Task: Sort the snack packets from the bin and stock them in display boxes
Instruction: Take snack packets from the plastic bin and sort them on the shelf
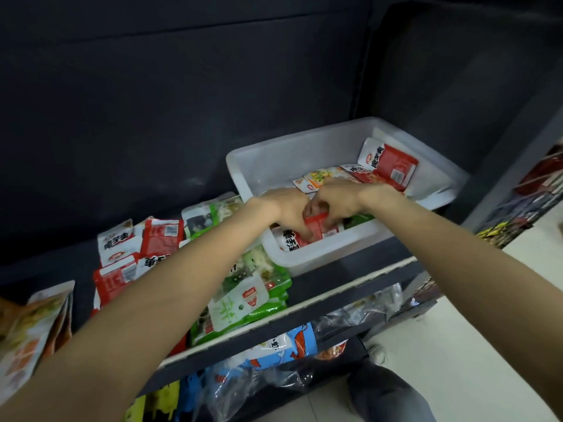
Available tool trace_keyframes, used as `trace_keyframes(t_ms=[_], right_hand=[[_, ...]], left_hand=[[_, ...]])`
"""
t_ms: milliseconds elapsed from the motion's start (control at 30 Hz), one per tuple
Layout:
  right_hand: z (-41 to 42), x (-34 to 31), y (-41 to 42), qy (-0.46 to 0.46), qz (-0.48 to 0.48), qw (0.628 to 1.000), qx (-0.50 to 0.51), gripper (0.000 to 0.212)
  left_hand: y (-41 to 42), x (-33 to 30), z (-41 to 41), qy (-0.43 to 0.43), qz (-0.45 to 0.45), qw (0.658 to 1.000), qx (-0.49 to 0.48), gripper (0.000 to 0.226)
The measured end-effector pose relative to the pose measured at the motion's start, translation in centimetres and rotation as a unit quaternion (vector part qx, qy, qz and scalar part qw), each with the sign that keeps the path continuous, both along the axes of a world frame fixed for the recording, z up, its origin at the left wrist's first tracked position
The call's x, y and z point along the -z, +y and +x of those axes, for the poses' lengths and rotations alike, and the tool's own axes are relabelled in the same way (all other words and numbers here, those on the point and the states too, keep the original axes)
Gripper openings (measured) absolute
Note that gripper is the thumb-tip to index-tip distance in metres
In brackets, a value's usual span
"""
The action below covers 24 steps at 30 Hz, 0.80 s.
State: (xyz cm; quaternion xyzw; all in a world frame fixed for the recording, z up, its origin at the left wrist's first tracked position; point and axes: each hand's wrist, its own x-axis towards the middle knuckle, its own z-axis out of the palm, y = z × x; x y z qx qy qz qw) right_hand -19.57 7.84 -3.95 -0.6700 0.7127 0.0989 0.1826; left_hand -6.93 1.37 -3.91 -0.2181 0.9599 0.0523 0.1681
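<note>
A white plastic bin (304,147) sits on the dark shelf at the right and holds several red, yellow and green snack packets. Both my hands are inside its near end. My left hand (288,208) and my right hand (338,201) together grip a small red packet (316,226) between their curled fingers. Another red-and-white packet (388,161) leans on the bin's far right wall. Left of the bin, red packets (137,254) and green packets (249,296) lie in piles on the shelf, partly hidden by my left forearm.
Orange-yellow packets (33,327) stand at the shelf's far left. A lower shelf carries blue bags (286,345) and clear plastic bags (365,309). More goods (536,184) are stacked at the right. Pale floor and a dark trouser leg (387,394) lie below.
</note>
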Motion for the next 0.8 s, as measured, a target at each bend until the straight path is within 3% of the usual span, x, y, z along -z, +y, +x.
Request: trace_keyframes(t_ms=[100, 167, 200, 267, 333, 433, 500, 633, 733, 800], right_hand=[[-0.8, -1.4, 1.3, -0.105, -0.086, 0.990, 0.044, 0.018], [-1.4, -2.3, 2.3, -0.181, -0.214, 0.956, 0.081, 0.023], [-1.3, -2.7, 2.7, -0.236, -0.286, 0.922, 0.110, 0.027], [-0.3, -3.6, 3.5, -0.341, -0.392, 0.835, 0.179, 0.035], [2.3, -4.5, 4.0, -0.399, -0.413, 0.789, 0.219, 0.036], [8.3, -5.2, 4.2, -0.471, -0.345, 0.787, 0.198, 0.036], [13.1, -4.9, 4.0, -0.468, -0.306, 0.813, 0.161, 0.040], [21.3, -2.6, 2.4, -0.441, -0.280, 0.845, 0.120, 0.052], [25.8, -0.2, 0.6, -0.433, -0.263, 0.853, 0.124, 0.051], [27.9, 1.1, -0.6, -0.403, -0.259, 0.868, 0.133, 0.048]], left_hand=[[-0.2, -0.2, 0.7, 0.070, -0.008, 0.998, 0.003, 0.031], [-0.4, -1.0, 1.9, 0.206, 0.023, 0.978, -0.032, 0.016], [-0.3, -1.5, 2.8, 0.292, 0.065, 0.952, -0.068, 0.018], [0.2, -2.4, 4.8, 0.454, 0.181, 0.859, -0.153, 0.030], [0.9, -3.0, 7.4, 0.555, 0.251, 0.761, -0.225, 0.032], [2.2, -3.4, 12.3, 0.625, 0.335, 0.639, -0.297, 0.024], [3.2, -3.2, 15.9, 0.639, 0.353, 0.605, -0.317, 0.026], [4.0, -1.1, 22.8, 0.602, 0.288, 0.646, -0.371, 0.032], [3.5, 1.4, 27.4, 0.493, 0.141, 0.757, -0.404, 0.033], [3.0, 2.9, 29.6, 0.449, 0.113, 0.783, -0.416, 0.033]])
